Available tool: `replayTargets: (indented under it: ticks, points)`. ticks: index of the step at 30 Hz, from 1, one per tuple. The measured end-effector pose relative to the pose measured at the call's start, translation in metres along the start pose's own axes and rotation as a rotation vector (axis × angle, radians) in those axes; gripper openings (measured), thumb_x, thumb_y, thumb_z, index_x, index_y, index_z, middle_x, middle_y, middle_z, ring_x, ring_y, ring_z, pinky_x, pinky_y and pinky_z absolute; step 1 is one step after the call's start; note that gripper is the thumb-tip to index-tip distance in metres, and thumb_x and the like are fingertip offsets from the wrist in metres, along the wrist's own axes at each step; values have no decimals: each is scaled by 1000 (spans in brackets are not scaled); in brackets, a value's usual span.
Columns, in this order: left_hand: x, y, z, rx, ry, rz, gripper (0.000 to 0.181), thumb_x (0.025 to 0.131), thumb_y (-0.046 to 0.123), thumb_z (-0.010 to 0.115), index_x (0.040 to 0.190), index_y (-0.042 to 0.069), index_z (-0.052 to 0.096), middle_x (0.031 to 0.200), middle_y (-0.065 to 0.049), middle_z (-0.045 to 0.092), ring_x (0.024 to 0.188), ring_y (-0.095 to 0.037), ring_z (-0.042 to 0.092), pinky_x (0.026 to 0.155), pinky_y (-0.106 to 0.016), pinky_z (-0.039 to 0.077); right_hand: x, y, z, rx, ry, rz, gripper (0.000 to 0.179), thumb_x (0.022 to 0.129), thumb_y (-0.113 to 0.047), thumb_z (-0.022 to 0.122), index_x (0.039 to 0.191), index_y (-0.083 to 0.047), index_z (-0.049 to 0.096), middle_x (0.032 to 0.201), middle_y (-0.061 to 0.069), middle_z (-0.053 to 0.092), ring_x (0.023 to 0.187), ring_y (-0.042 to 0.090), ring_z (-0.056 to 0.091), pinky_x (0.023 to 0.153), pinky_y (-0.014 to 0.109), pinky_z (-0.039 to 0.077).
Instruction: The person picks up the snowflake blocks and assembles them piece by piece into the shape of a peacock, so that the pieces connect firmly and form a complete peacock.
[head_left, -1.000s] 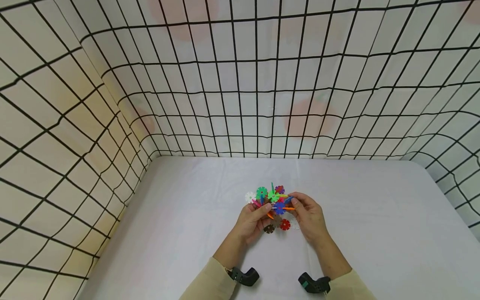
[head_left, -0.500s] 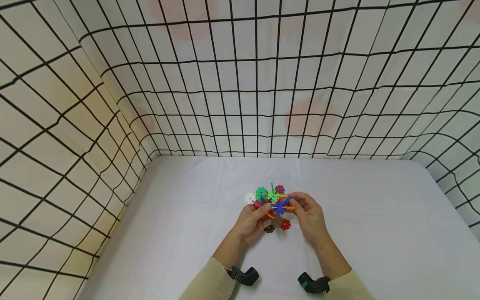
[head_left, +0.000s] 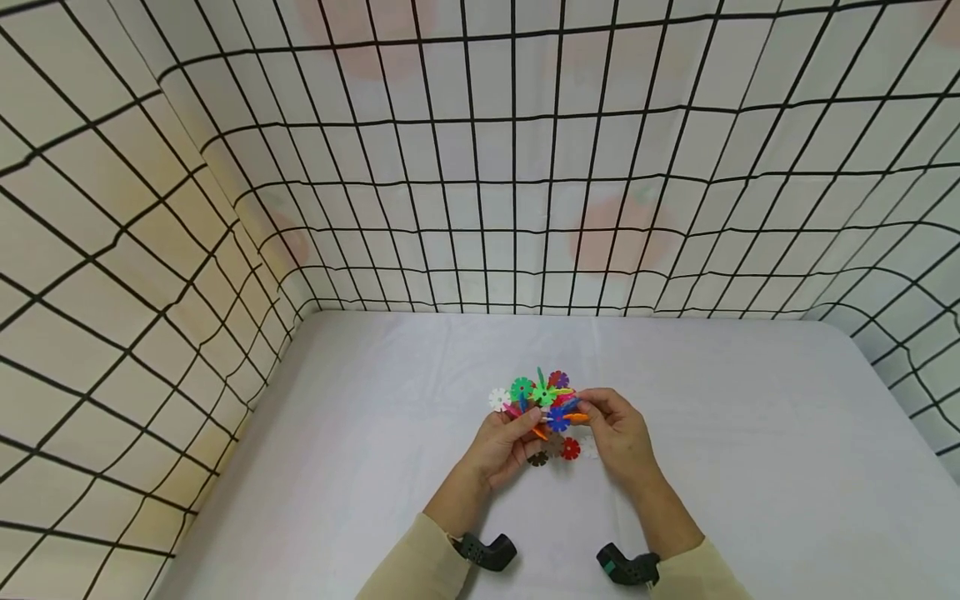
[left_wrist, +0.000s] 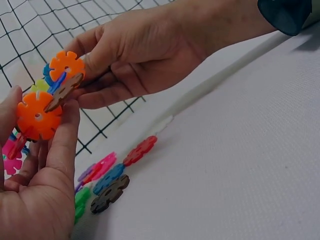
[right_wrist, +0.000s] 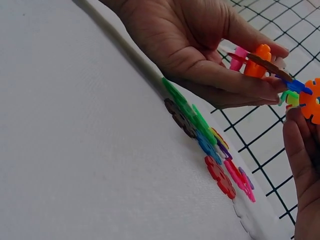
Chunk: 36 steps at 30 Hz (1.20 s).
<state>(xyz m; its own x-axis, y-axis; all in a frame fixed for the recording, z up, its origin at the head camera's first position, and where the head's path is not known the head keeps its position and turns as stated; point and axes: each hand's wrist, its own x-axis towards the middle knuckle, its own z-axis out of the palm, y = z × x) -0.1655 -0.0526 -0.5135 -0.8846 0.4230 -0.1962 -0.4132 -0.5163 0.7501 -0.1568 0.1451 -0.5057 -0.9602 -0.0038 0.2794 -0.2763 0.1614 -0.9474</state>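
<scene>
My left hand (head_left: 504,443) holds a joined cluster of notched plastic snowflake discs above the table. In the left wrist view, an orange disc (left_wrist: 39,115) lies between its thumb and fingers. From the other side, my right hand (head_left: 621,433) pinches a second orange disc (left_wrist: 68,64) at the edge of the same cluster. A brown disc (left_wrist: 64,93) and a blue disc (left_wrist: 57,83) slot in between the two orange ones. Facing upward in the head view are a dark blue disc (head_left: 558,418) and a bright green disc (head_left: 543,394). Parts of the cluster are hidden by the fingers.
Loose discs lie on the white-covered table (head_left: 750,450) under and behind the hands. Among them are a red disc (head_left: 571,448), a dark brown disc (head_left: 537,458) and a white disc (head_left: 498,400). Black wire mesh (head_left: 480,183) rises at the back and sides.
The held cluster has tilted slightly, and its green disc has shifted a little left and down. My right hand has dipped slightly. Both hands keep their hold.
</scene>
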Motion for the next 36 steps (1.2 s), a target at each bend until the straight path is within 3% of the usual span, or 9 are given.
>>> replayTargets:
  ticks: [3,10,15,19,23,29,33,36]
  points:
    - [0,1,-1,3,-15,5,19,102,14,63,117,2,65,95,0,78,86,-9,74,81,-25,62,1,1,-2,-10,-21,-12,14,103,-1,56,113,3,64,102,18,71,84,-1,70,78,15,59]
    - [-1,1,-2,23,-1,0,15,101,14,64,111,4,67,93,0,78,84,-8,74,78,-23,62,3,3,-4,-58,-41,-8,12,100,0,60,109,-1,68,99,-5,73,86,-3,65,77,13,57]
    - [0,1,-3,27,30,29,20,101,12,63,116,-1,65,93,0,78,83,-8,75,76,-22,62,3,5,-4,-59,-80,-37,11,100,0,61,108,-1,67,99,10,72,88,-3,66,80,14,58]
    - [1,0,-2,12,25,49,18,101,12,63,115,0,66,95,-1,79,87,-9,75,79,-25,63,2,4,-2,-66,-45,-35,12,100,-1,62,109,-1,69,103,19,72,88,-4,66,79,13,57]
    - [0,-1,0,44,30,40,22,99,20,68,116,6,65,96,2,78,85,-9,75,76,-25,63,2,2,-2,-47,-9,-7,15,101,-4,62,112,-1,71,107,18,74,91,-5,67,80,13,57]
    - [0,-1,0,93,10,3,32,99,22,69,128,8,63,98,3,78,84,-11,75,74,-26,63,4,5,-5,18,0,-12,22,103,-7,58,121,2,67,106,2,76,94,-4,69,83,15,58]
    - [1,0,0,39,35,22,28,100,12,65,127,6,63,101,2,77,86,-10,74,78,-26,63,5,8,-6,41,-14,-15,28,105,-9,55,130,4,60,113,16,74,95,1,73,84,19,60]
    - [1,2,0,-3,73,58,23,100,9,64,123,5,65,102,0,78,89,-11,75,80,-26,63,5,8,-7,-32,-29,61,31,105,-14,57,133,-1,59,120,20,71,100,8,73,85,18,59]
